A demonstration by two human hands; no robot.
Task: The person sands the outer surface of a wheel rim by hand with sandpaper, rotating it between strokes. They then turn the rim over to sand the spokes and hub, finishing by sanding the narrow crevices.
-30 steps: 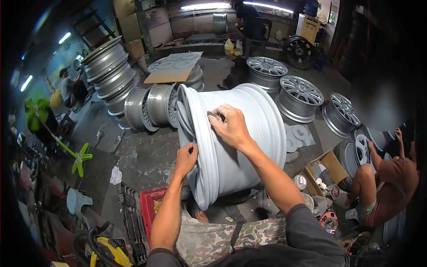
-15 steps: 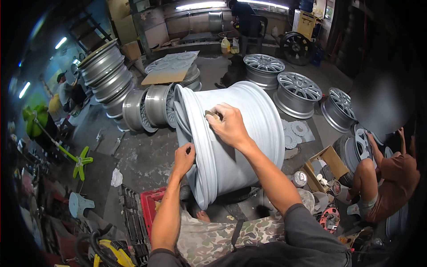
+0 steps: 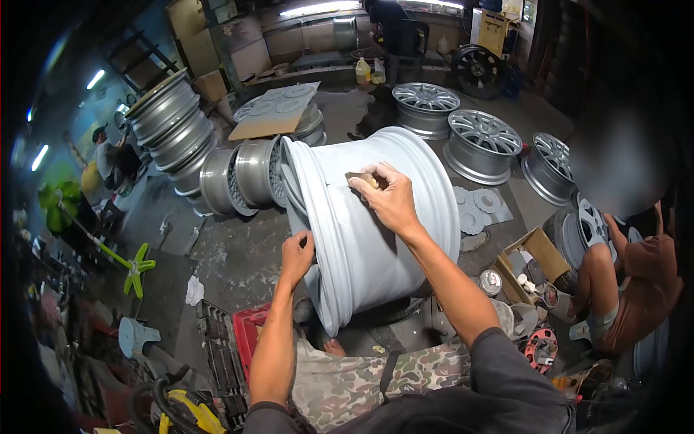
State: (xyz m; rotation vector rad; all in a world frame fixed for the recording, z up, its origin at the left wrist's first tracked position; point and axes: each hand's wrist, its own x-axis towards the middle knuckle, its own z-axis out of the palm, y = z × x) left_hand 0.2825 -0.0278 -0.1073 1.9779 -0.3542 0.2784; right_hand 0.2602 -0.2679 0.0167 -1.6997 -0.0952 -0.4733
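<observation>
A large wheel rim (image 3: 383,239) coated in pale grey primer stands on its side in front of me, its barrel facing up. My right hand (image 3: 390,195) pinches a small folded piece of brown sandpaper (image 3: 358,178) against the barrel, near the flange on the left. The fingers carry whitish dust. My left hand (image 3: 297,257) is closed around the left edge of the rim, steadying contact there; its fingertips are partly hidden behind the lip.
Several silver wheels (image 3: 484,141) lie at the right and more are stacked (image 3: 170,126) at the left. A cardboard box (image 3: 535,264), a red crate (image 3: 249,329) and a blue stool (image 3: 137,336) are near. Another person (image 3: 643,282) sits at the right with a wheel.
My right hand has slid with the sandpaper to the right along the barrel, away from the flange. My left hand keeps its hold on the rim's edge.
</observation>
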